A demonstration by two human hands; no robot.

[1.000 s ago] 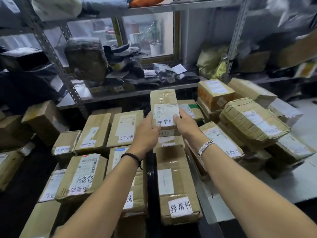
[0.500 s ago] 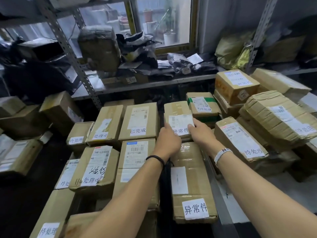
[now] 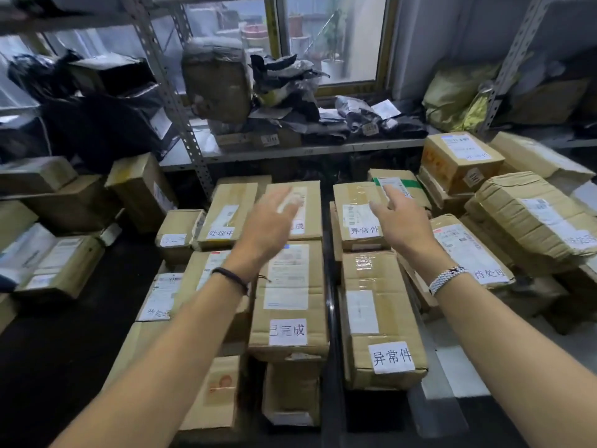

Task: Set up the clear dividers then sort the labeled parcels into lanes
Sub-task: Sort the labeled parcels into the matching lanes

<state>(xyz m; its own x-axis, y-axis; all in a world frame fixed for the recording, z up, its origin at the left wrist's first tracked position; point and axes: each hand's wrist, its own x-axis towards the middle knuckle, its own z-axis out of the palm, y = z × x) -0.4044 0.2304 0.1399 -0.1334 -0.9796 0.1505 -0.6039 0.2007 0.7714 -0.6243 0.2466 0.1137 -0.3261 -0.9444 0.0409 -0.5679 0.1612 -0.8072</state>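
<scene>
Brown cardboard parcels with white handwritten labels lie in rows below me. A small parcel point(image 3: 358, 218) with a white label sits at the far end of the right row, behind a longer parcel point(image 3: 378, 318) with the same label. My left hand point(image 3: 268, 224) hovers with spread fingers over the middle row, above a labeled parcel point(image 3: 290, 299). My right hand point(image 3: 400, 221) hangs open just right of the small parcel and holds nothing. A dark upright divider point(image 3: 329, 318) runs between the middle and right rows.
A pile of taped parcels point(image 3: 523, 215) lies at the right, on and beside a grey surface point(image 3: 452, 370). More boxes point(image 3: 58, 260) sit at the left on the dark floor. A metal shelf point(image 3: 290, 150) with bags and a wrapped bundle stands behind the rows.
Both hands carried the small labeled parcel down onto the far end of the right row, then let go of it and lifted off with fingers spread.
</scene>
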